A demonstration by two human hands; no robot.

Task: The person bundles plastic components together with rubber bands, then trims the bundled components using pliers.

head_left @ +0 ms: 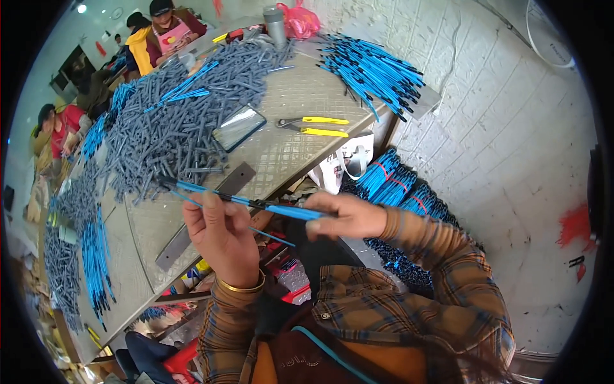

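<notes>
My left hand (222,233) and my right hand (348,216) both grip one long blue rod with a dark tip (217,195), held level over the near edge of the grey worktable (288,153). A second thin blue rod (272,237) pokes out under my left hand. The rod's dark end points at a big heap of grey sleeves (173,121) covering the tabletop. Both sleeves of my plaid shirt show.
A phone (239,127) and yellow-handled pliers (316,126) lie on the table. Bundles of blue rods lie at the far right corner (374,70), along the left side (96,256) and on the floor (396,182). Other people sit at the far end (167,29).
</notes>
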